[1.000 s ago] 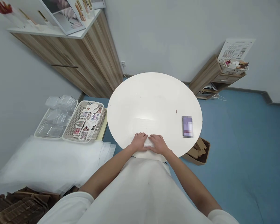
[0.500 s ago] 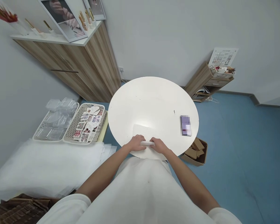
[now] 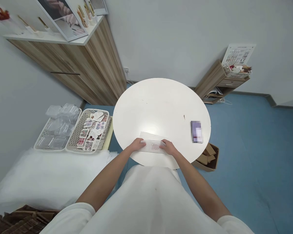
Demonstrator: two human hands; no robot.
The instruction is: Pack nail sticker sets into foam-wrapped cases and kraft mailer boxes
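Fingers [image 3: 164, 143] clamped on white wrap [image 3: 151, 149] | table's near edge [image 3: 143, 161] close | far edge [image 3: 159, 80] well apart

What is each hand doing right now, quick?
Left hand: closed, holding the left end of the whitish wrap.
Right hand: closed, holding the wrap's right end.

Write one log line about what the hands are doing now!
left hand: holds left end of long white translucent wrap | right hand: holds its right end | place: over round white table
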